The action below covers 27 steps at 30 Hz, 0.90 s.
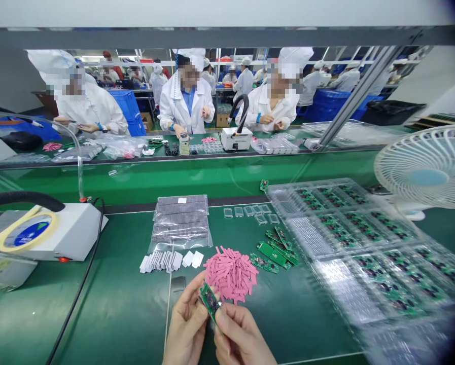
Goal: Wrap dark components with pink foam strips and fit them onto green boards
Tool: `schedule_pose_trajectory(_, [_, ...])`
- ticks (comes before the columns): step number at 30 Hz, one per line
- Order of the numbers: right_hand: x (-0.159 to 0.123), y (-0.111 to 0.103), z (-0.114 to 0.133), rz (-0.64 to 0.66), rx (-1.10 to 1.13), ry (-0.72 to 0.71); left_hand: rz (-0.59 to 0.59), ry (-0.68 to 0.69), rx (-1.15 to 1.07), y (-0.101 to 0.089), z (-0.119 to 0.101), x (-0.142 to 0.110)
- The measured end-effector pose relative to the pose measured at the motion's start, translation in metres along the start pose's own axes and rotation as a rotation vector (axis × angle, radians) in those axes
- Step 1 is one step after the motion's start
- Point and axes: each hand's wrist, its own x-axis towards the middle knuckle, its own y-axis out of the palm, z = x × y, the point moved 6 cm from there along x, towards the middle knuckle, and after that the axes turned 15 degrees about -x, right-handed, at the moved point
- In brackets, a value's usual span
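Your left hand [189,320] and right hand [240,330] pinch the board [209,299], its long axis slanting from far left to near right.

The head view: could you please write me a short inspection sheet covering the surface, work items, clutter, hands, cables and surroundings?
Surface: green bench top, with a pale line running across it.
Work items: held circuit board; loose circuit boards right of the pink strips; white slips; plastic-wrapped dark sheets; plastic tray carrying more boards.
Clutter: one dark grey square near the left hand.
Grips: left hand and right hand both on the held circuit board, which is tilted.
Cables: black cable crossing the left side, beside the white machine.
Surroundings: white fan at right; three people in white coats opposite, others behind.
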Motion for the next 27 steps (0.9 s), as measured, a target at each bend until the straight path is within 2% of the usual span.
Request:
schedule_pose_trajectory(2, [-0.002,-0.007,-0.001,0.008,-0.022,0.061,0.011,0.008,0.026,0.009,-0.003,-0.003])
schedule_pose_trajectory(5, [-0.01,-0.024,0.006,-0.161,-0.304,0.07,0.012,0.055,0.143,0.013,-0.011,-0.003])
schedule_pose_trajectory(7, [-0.017,-0.033,0.024,-0.325,-0.583,-0.077,0.001,0.109,0.251,0.01,-0.015,-0.003])
schedule_pose_trajectory(9, [-0.026,-0.03,0.045,-0.441,-0.811,-0.297,0.006,0.182,0.378,0.007,-0.017,-0.003])
schedule_pose_trajectory(12, [-0.035,-0.017,0.066,-0.501,-1.046,-0.569,0.089,0.389,0.648,0.013,-0.023,-0.007])
schedule_pose_trajectory(15, [-0.041,-0.009,0.076,-0.532,-1.16,-0.725,0.243,0.534,0.867,0.028,-0.029,-0.014])
schedule_pose_trajectory(18, [-0.047,-0.006,0.08,-0.533,-1.202,-0.821,0.367,0.434,0.85,0.035,-0.034,-0.014])
schedule_pose_trajectory(22, [-0.05,-0.008,0.082,-0.533,-1.24,-0.839,0.404,0.232,0.741,0.03,-0.034,-0.011])
schedule_pose_trajectory(27, [-0.049,-0.009,0.081,-0.45,-1.271,-0.823,0.471,0.215,0.741,0.03,-0.028,-0.014])
